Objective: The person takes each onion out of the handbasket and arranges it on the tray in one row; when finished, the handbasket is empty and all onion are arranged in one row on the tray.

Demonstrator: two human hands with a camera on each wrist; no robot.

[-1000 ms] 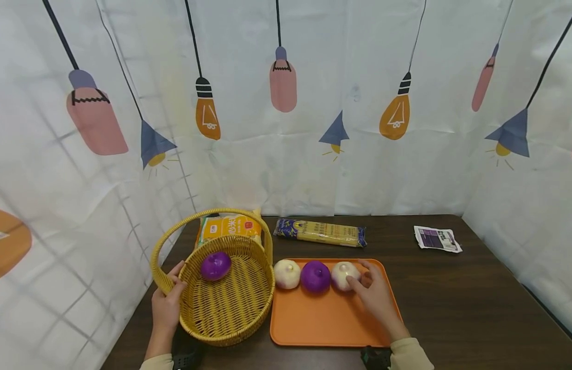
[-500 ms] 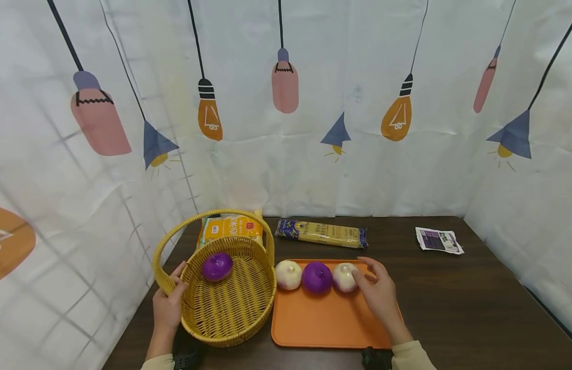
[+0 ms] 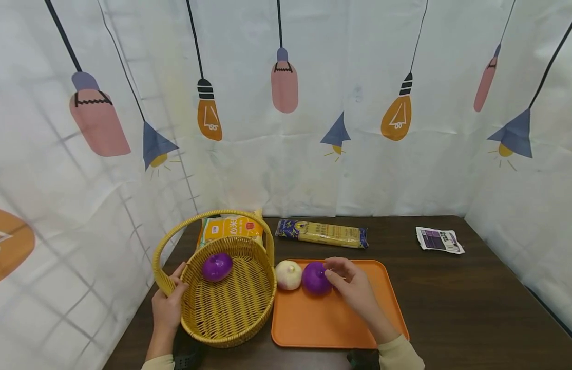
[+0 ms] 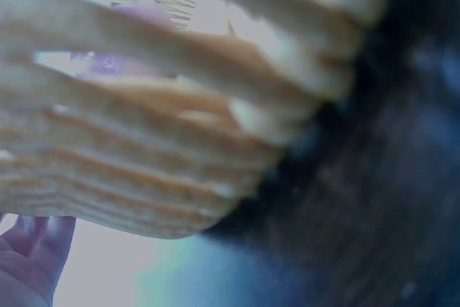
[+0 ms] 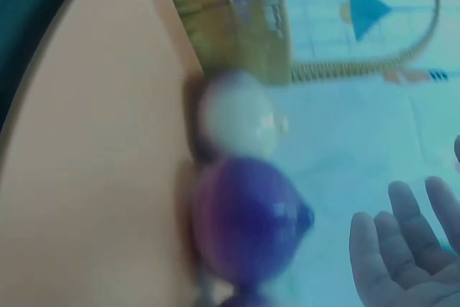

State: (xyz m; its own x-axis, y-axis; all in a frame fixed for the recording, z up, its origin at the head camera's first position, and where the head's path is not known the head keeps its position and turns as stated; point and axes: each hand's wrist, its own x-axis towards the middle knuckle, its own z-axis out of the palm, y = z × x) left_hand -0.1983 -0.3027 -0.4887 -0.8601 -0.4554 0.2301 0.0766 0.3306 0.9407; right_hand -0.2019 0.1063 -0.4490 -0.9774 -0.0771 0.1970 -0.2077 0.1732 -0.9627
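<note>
My left hand [image 3: 167, 303] grips the left side of a yellow woven basket [image 3: 228, 313] near the base of its handle, tilting it. One purple onion [image 3: 217, 266] lies inside. My right hand [image 3: 353, 293] is over the orange tray [image 3: 313, 329], with loosely bent fingers beside another purple onion [image 3: 316, 279]; whether they touch it I cannot tell. Left of that onion sits a white onion [image 3: 288, 275]. The second white onion is hidden behind the right hand in the head view. In the right wrist view the hand's fingers [image 5: 408, 229] look relaxed, apart from the purple onion [image 5: 248, 221].
Behind the basket stands a yellow-orange packet [image 3: 230, 227]. A long yellow and blue packet [image 3: 322, 233] lies behind the tray, and a small white and purple sachet [image 3: 439, 240] at the far right of the dark table [image 3: 461, 308]. A printed curtain [image 3: 304, 174] encloses the back and sides.
My right hand has shifted left, from the right-hand white onion toward the purple one, and now covers that white onion's place. The left hand and basket have stayed nearly still.
</note>
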